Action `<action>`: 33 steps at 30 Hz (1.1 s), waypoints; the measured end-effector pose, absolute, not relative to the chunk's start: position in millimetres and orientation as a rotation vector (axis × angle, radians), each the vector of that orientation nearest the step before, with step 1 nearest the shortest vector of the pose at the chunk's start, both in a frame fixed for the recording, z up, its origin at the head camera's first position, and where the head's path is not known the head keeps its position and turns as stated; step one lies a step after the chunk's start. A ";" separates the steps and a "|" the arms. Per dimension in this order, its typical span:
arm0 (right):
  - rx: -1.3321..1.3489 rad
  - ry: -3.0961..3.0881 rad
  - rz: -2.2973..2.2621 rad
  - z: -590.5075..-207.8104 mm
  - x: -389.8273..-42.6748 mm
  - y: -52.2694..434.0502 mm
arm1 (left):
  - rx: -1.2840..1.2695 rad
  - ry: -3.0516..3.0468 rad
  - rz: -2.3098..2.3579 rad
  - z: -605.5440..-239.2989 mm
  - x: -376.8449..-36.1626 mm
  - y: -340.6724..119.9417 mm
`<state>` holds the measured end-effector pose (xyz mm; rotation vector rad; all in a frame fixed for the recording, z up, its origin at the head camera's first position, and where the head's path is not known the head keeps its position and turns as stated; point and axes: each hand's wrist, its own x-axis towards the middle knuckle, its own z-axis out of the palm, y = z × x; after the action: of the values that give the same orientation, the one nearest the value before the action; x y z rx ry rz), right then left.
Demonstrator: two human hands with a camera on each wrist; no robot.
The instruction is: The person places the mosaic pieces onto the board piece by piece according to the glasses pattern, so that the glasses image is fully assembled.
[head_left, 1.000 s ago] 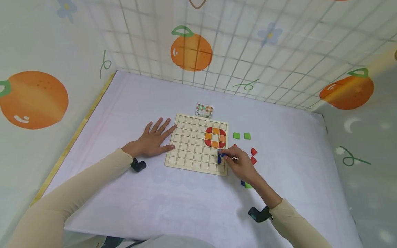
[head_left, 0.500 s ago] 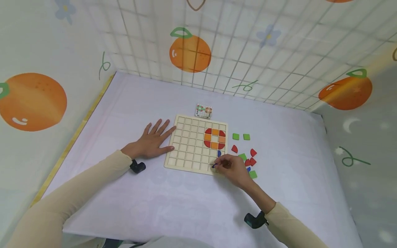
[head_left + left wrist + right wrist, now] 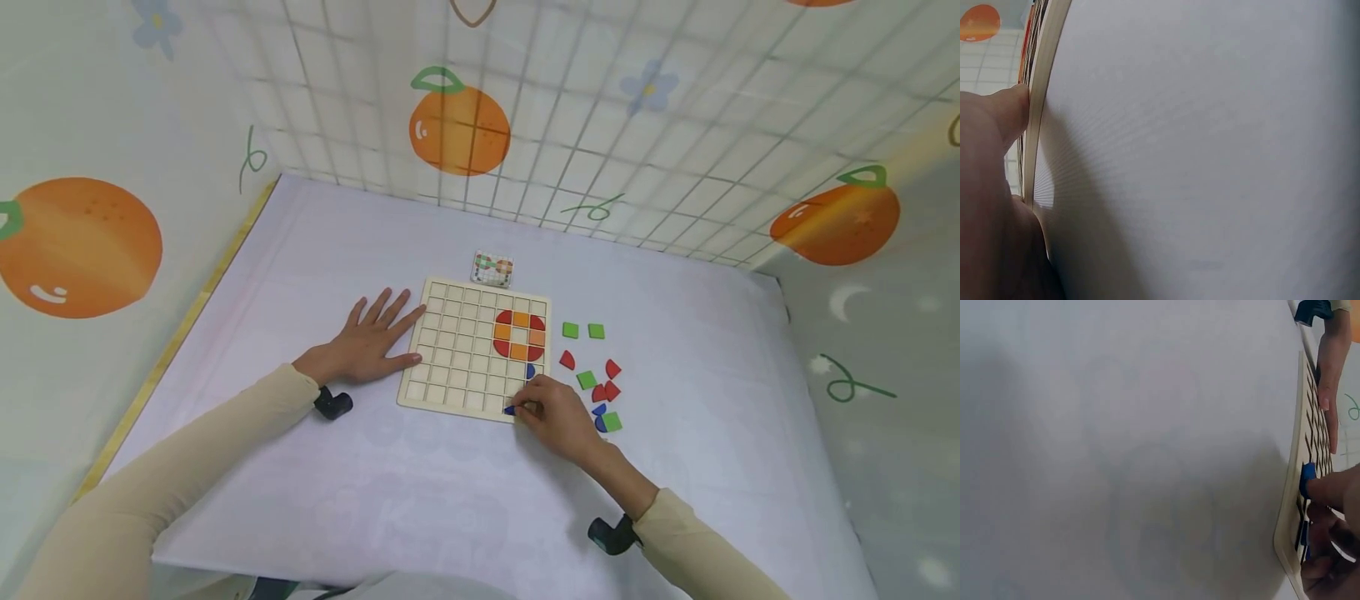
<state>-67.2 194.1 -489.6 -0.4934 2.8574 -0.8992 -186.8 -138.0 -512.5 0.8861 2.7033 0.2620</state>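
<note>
Your left hand (image 3: 988, 206) fills the lower left corner, a fingertip (image 3: 1013, 106) pressed against the pale wooden edge of the board (image 3: 1040, 119) just beside it. Right of hand and board, plain white tablecloth (image 3: 1210, 150) takes everything. Beyond the fingertip, an orange print (image 3: 979, 20) on tiled wall.

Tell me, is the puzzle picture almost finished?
Not nearly. Done: a red and orange ring sits in the wooden board, with one blue piece just below it. In hand: the right hand pinches another blue piece at the board's near edge, while the left hand lies flat against its left side. Left: most squares are empty, and green, red and blue loose pieces wait beside it.
</note>
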 end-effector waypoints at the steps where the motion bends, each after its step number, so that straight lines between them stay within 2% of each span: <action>1: -0.527 2.870 -0.858 -489.7 -67.3 194.1 | 0.887 2.703 0.265 -512.4 -186.7 -137.9; 9: -0.840 2.945 -0.652 -492.3 -68.4 197.1 | 0.889 2.709 0.246 -512.8 -188.2 -138.2; 14: -0.926 2.939 -0.618 -491.7 -70.9 199.8 | 0.893 2.710 0.254 -513.8 -189.1 -137.8; 33: -0.852 2.902 -0.582 -487.6 -73.3 207.2 | 0.898 2.720 0.276 -516.3 -186.9 -139.0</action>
<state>-73.3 207.2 -487.6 -0.8520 2.9020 -0.5821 -186.9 -139.0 -516.3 0.8975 2.7202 0.2756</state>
